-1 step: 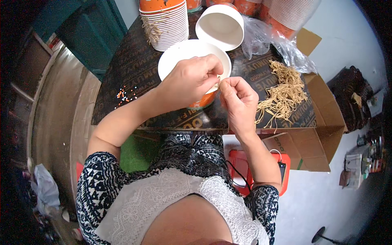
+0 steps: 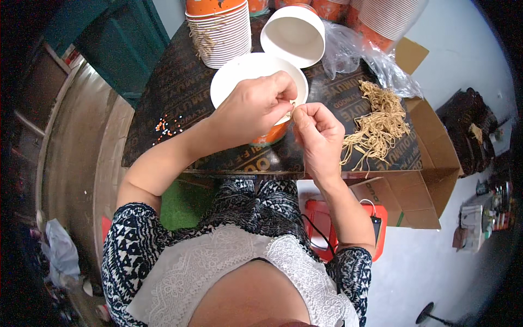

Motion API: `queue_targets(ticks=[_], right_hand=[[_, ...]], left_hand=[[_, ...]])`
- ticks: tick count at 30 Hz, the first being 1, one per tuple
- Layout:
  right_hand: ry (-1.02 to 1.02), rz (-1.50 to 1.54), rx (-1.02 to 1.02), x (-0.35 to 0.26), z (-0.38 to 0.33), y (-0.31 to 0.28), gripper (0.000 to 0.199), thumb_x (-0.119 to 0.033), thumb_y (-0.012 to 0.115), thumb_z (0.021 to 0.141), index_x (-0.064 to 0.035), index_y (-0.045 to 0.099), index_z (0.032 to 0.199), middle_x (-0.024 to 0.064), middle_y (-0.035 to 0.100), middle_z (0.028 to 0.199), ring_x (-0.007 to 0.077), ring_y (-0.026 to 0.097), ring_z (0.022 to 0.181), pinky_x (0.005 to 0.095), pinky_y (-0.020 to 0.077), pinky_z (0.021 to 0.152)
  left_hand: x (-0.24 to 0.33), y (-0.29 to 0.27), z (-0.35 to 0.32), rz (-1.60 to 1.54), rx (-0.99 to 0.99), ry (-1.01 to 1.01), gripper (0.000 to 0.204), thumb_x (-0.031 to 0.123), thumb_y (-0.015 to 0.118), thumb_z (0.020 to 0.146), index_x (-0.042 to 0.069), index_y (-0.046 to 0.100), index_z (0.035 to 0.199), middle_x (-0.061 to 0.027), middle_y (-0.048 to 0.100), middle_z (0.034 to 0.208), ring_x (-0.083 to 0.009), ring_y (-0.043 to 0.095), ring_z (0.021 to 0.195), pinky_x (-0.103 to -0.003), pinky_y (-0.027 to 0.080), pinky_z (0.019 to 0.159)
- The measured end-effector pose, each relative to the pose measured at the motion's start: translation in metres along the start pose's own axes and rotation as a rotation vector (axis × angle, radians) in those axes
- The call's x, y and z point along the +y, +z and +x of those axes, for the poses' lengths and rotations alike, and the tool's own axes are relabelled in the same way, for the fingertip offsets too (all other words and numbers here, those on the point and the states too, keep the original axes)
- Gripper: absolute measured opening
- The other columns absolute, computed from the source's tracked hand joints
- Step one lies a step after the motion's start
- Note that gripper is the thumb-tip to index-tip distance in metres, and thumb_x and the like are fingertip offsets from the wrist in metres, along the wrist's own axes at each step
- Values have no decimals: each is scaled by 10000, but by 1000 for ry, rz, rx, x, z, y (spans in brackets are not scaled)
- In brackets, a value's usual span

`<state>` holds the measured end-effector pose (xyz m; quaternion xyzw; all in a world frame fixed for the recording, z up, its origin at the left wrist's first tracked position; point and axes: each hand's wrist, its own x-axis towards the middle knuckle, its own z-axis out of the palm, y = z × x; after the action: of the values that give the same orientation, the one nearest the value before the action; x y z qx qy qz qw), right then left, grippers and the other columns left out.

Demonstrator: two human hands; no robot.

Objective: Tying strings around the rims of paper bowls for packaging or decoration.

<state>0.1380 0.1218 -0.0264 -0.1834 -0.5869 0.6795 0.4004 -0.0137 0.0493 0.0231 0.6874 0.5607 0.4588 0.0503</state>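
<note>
An orange-and-white paper bowl (image 2: 226, 82) stands at the table's front edge, its white inside facing up. Over its near right rim, my left hand (image 2: 256, 106) is closed in a pinch, and a bit of tan string shows at its fingertips. Right beside it, thumb and forefinger of my right hand (image 2: 318, 133) press together on the same string, just outside the rim. The fingers hide most of the string and the spot where it meets the bowl. A heap of tan string (image 2: 384, 122) lies on the table to the right of my right hand.
A tall stack of paper bowls (image 2: 223, 38) and a tipped single bowl (image 2: 294, 37) stand behind. Small coloured beads (image 2: 166, 128) lie at left on the dark table (image 2: 180, 98). Clear plastic wrap (image 2: 348, 52) sits at the back right, with an open cardboard box (image 2: 430, 188) beside the table.
</note>
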Motion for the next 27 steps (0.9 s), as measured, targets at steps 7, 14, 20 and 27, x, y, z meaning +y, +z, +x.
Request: queue_targets(ticks=[7, 14, 20, 27], right_hand=[[9, 47, 18, -1, -4, 1, 66, -60, 618, 939, 0, 625, 913, -76, 559, 715, -21, 456, 601, 156, 351, 522], [-28, 10, 40, 2, -5, 3, 63, -59, 630, 935, -6, 615, 905, -76, 559, 722, -27, 453, 608, 148, 343, 521], [-16, 2, 58, 3, -5, 3, 69, -60, 633, 934, -12, 608, 893, -80, 552, 721, -30, 442, 604, 147, 336, 514], [-5, -21, 57, 4, -5, 3, 81, -72, 640, 935, -17, 605, 887, -86, 538, 711, -30, 421, 597, 147, 323, 509]], left_hand=[[-1, -3, -1, -55, -100, -70, 69, -21, 651, 818, -27, 631, 884, -83, 668, 812, -129, 638, 742, -271, 527, 699], [-2, -7, 1, -111, -162, -107, 97, -4, 630, 831, -28, 654, 922, -100, 676, 843, -144, 655, 780, -280, 527, 730], [-5, -8, 3, -166, -232, -158, 98, -5, 635, 836, -26, 657, 930, -67, 668, 883, -127, 636, 834, -265, 512, 787], [-3, -10, 6, -239, -311, -272, 113, 35, 661, 846, -16, 653, 946, -26, 652, 866, -83, 599, 822, -250, 501, 776]])
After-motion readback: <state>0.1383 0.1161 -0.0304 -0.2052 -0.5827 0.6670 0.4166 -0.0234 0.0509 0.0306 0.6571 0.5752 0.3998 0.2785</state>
